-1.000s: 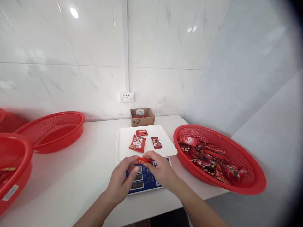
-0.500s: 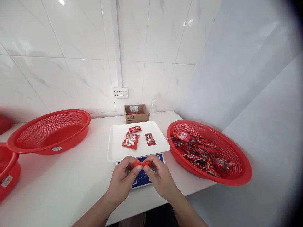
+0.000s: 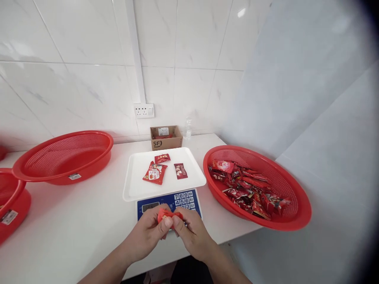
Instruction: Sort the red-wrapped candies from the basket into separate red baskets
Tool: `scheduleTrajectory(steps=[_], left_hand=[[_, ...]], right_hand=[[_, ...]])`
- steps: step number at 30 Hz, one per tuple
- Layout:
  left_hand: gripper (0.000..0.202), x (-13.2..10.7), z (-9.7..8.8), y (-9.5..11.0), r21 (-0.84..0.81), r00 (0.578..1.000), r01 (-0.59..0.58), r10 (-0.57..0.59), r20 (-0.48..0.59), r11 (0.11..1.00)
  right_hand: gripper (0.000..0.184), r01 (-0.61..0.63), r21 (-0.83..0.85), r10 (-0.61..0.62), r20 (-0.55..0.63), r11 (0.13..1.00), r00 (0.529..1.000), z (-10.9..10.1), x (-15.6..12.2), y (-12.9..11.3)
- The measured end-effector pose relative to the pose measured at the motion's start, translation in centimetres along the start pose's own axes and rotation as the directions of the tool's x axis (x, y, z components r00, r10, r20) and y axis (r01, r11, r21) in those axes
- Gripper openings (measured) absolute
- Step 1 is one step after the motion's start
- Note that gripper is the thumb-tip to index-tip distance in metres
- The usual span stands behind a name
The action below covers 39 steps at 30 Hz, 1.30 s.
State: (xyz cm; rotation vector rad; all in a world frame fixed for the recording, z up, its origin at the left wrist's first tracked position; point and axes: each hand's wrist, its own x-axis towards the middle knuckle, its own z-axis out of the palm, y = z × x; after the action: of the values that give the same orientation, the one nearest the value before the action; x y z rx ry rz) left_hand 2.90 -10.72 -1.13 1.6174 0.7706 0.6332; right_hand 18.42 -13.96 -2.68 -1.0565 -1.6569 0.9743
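My left hand (image 3: 148, 234) and my right hand (image 3: 191, 232) meet over the front of a blue scale (image 3: 168, 202), both pinching one small red snack packet (image 3: 165, 215) between fingertips. The scale carries a white tray (image 3: 136, 185) with three red packets (image 3: 155, 173) lying on it. To the right stands a red mesh basket (image 3: 296, 205) holding several red packets (image 3: 245, 187).
An empty red mesh basket (image 3: 63, 157) sits at the left, with part of another red basket (image 3: 12, 205) at the far left edge. A small cardboard box (image 3: 166, 138) and a clear bottle (image 3: 187, 129) stand by the tiled wall. The white table ends just below my hands.
My hands have drawn back toward me with the red packet, from over the tray's front edge to the scale's front. The view has shifted right and down.
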Motion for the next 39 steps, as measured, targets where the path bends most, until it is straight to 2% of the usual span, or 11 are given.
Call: scheduleTrajectory(steps=[7,11,14,18,22,26,29,33,36,39], left_hand=[[0.033,2.1,1.6,1.2,0.052,0.994,0.102,-0.104,0.027,0.993],[0.037,3.2,2.3,1.8,0.037,0.993,0.118,-0.118,-0.008,0.992],[0.040,4.0,2.7,2.3,-0.005,0.995,0.102,-0.102,0.011,0.995],[0.038,4.7,2.9,2.9,-0.047,0.995,0.091,-0.089,0.047,0.995],[0.041,4.5,2.5,2.6,-0.030,0.996,0.064,-0.062,0.057,0.997],[0.046,3.6,1.7,1.5,0.018,0.994,0.090,-0.091,0.060,0.996],[0.047,2.8,0.7,0.7,0.034,0.989,0.128,-0.130,0.074,0.991],[0.046,1.6,-1.5,0.2,0.091,0.996,0.079,-0.082,0.029,0.993],[0.037,0.5,-4.0,0.0,0.084,0.998,0.051,-0.048,-0.031,0.995],[0.033,-0.8,-6.8,-0.4,0.104,0.991,0.053,-0.040,-0.128,0.993]], right_hand=[[0.048,-0.009,0.046,0.009,0.015,0.999,1.000,-2.2,-0.7,1.8],[0.049,0.039,0.086,-0.044,0.060,0.996,0.997,-3.7,-0.8,1.9],[0.043,0.023,0.088,-0.031,0.090,0.996,0.995,-4.6,-0.7,1.6],[0.042,-0.007,0.033,0.004,0.091,0.999,0.996,-4.9,-0.6,1.5],[0.047,-0.001,-0.012,0.002,0.099,1.000,0.995,-4.5,-0.5,1.7],[0.046,-0.011,-0.072,0.017,0.077,0.997,0.997,-3.8,-0.4,1.5],[0.040,-0.075,-0.087,0.081,0.069,0.993,0.994,-2.9,-0.1,0.7],[0.034,-0.139,-0.186,0.149,0.041,0.973,0.988,-1.6,1.2,-0.5],[0.035,-0.178,-0.254,0.162,-0.081,0.951,0.983,-1.2,2.9,-1.1],[0.038,-0.265,-0.330,0.188,-0.247,0.906,0.950,-1.5,5.1,-1.3]])
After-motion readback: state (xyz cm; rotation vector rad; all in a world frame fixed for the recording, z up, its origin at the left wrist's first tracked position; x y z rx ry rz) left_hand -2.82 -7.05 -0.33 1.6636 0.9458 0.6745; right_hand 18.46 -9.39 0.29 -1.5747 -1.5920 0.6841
